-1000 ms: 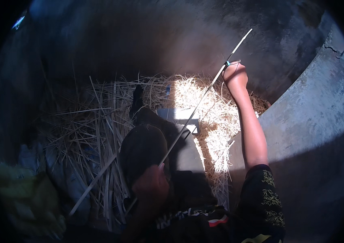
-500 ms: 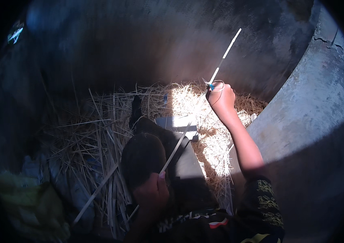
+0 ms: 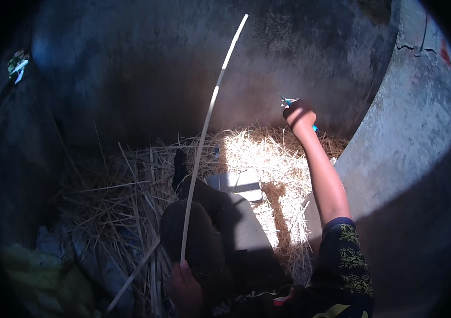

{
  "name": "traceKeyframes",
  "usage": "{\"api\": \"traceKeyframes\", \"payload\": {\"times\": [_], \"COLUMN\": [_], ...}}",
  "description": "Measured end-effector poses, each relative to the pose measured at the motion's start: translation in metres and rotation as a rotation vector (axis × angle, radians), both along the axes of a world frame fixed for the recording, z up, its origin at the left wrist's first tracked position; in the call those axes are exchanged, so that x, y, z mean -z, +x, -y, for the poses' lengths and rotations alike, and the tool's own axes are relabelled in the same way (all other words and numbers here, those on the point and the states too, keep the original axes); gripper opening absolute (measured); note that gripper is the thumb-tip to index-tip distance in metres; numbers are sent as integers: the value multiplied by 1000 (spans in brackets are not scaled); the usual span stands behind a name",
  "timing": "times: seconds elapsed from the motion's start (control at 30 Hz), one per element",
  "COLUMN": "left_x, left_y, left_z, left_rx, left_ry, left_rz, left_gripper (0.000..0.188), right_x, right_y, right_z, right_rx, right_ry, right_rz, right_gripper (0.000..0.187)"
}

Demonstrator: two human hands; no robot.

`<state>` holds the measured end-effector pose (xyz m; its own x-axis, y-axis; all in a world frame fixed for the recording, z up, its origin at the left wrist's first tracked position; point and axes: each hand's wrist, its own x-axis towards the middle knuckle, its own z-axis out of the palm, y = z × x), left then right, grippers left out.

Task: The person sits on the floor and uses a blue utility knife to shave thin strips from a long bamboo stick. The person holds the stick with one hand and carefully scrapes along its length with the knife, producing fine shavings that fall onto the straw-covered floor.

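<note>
In the lower middle, my left hand (image 3: 185, 289) is closed around the lower end of a long pale strip (image 3: 204, 130), which looks like split cane or bamboo. The strip stands up from the hand with a slight bend, its free tip high against the dark wall. Farther out at the right, my right hand (image 3: 300, 115) is closed in a fist on a blue-handled tool (image 3: 288, 102). Thin pointed bits stick out at the tool's front, too small to tell apart. My right hand is apart from the strip.
My legs (image 3: 193, 228) stretch forward over a bed of straw-like shavings (image 3: 283, 153). A pale flat block (image 3: 236, 184) lies by them. Loose strips (image 3: 135, 212) lie at left near a yellowish cloth or sack (image 3: 40, 281). A curved concrete wall (image 3: 331, 63) surrounds the spot.
My right hand has come away from the strip and moved slightly up and right. The strip has swung more upright, its tip now farther left. My left hand has lowered, still holding it.
</note>
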<state>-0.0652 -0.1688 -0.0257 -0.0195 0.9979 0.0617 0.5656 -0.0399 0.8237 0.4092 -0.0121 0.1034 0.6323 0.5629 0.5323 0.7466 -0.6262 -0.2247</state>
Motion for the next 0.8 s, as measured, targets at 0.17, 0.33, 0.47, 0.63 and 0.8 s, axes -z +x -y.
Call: {"api": "traceKeyframes", "payload": {"times": [0.17, 0.33, 0.47, 0.63, 0.8], "left_x": [33, 32, -14, -94, -90], "left_y": [-80, -185, -198, -103, 18], "left_z": [-66, -123, -110, -104, -77], "left_rx": [-248, -505, -514, -229, 112], "left_ry": [108, 711, 467, 68, 56], "left_rz": [-89, -825, -213, 458, 678], "left_gripper": [34, 31, 35, 38, 41], "right_x": [24, 32, 49, 34, 75], "right_y": [-103, -155, -197, -244, -291], "right_z": [44, 65, 55, 53, 39], "right_rx": [-451, -1128, -1194, -1284, -1179], "right_ry": [-64, -155, -19, 59, 400], "right_rz": [-267, -539, -574, -1229, -1503], "right_gripper": [38, 40, 44, 42, 34]}}
